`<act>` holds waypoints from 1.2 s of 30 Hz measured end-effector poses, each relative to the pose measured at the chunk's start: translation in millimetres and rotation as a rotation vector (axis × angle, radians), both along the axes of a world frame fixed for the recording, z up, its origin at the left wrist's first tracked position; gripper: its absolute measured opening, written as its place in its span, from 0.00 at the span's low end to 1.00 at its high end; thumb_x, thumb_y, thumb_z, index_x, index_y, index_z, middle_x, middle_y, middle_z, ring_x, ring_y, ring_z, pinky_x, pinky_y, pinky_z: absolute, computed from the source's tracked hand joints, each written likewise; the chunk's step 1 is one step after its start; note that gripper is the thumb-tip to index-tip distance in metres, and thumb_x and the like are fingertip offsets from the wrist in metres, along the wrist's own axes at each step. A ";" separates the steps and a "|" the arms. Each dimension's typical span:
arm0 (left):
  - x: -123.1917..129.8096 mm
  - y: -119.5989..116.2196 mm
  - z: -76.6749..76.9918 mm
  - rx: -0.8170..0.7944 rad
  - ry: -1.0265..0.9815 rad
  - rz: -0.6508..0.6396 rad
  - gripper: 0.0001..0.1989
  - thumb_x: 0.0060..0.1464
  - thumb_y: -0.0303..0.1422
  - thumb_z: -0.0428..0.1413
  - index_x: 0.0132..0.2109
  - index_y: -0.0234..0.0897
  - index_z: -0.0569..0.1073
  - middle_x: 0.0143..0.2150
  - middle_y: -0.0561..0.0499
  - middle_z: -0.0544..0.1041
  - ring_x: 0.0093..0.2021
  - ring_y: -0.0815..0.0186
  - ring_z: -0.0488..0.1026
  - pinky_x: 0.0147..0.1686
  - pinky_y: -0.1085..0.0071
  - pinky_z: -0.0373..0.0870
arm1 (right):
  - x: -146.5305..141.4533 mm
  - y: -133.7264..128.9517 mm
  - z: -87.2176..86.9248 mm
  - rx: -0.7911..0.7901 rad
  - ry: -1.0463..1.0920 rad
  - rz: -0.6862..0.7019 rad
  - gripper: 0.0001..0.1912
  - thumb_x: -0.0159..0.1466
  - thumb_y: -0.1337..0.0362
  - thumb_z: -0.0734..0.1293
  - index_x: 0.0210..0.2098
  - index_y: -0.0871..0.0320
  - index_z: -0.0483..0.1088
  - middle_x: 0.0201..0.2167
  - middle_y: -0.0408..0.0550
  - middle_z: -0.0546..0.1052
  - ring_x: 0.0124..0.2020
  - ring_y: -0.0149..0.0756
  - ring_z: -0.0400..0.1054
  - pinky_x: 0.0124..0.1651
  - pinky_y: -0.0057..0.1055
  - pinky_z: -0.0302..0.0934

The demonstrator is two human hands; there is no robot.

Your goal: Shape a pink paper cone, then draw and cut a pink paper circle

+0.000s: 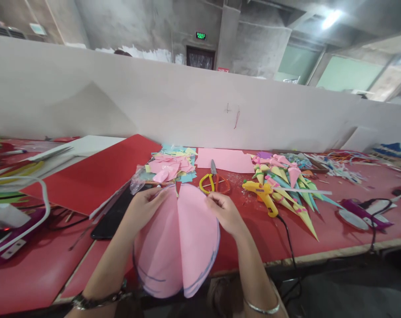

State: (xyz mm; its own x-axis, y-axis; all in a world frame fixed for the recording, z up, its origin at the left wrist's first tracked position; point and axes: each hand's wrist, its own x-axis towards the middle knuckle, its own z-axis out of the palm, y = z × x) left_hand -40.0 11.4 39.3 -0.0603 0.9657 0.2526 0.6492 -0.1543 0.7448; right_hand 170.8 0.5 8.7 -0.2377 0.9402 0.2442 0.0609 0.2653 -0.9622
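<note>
A round piece of pink paper (pixel 200 238) with dark marker lines along its rim is held up in front of me, over the table's front edge. A fold or cut runs down its middle, and one half overlaps the other. My left hand (pixel 149 203) pinches its upper left edge. On the upper right edge, the thumb and fingers of my right hand (pixel 225 210) are closed. Just beyond the paper lie scissors (pixel 215 180) with one yellow and one red handle. A yellow glue gun (pixel 262 194) rests to the right of my right hand.
Pink, yellow and blue paper scraps (pixel 172 165) lie behind my left hand, near a pink sheet (pixel 225 160). Paper cones (pixel 291 181) are heaped at the right. A red board (pixel 101 176) and a black phone-like slab (pixel 116 216) lie left. A white partition (pixel 187 106) bounds the red table.
</note>
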 end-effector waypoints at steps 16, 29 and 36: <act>-16.8 -11.4 4.5 0.218 -0.014 0.205 0.15 0.46 0.43 0.48 0.27 0.36 0.71 0.24 0.52 0.73 0.28 0.64 0.70 0.27 0.72 0.66 | 4.4 -4.3 5.2 -0.094 -0.001 -0.112 0.12 0.57 0.57 0.62 0.35 0.59 0.64 0.25 0.41 0.67 0.27 0.30 0.61 0.30 0.26 0.55; -10.3 -9.8 -6.7 0.006 -0.364 -0.079 0.24 0.43 0.45 0.55 0.47 0.39 0.68 0.42 0.48 0.76 0.40 0.60 0.71 0.38 0.69 0.69 | -1.2 -1.9 -0.2 0.051 -0.035 -0.283 0.09 0.61 0.58 0.56 0.32 0.58 0.59 0.27 0.42 0.63 0.29 0.31 0.59 0.33 0.26 0.54; -0.6 -8.8 -8.6 0.025 -0.127 -0.155 0.15 0.48 0.45 0.51 0.29 0.37 0.71 0.28 0.52 0.74 0.34 0.62 0.70 0.35 0.72 0.66 | -0.7 1.2 2.0 0.100 0.103 -0.494 0.11 0.61 0.55 0.56 0.30 0.56 0.57 0.21 0.39 0.57 0.22 0.29 0.52 0.27 0.25 0.51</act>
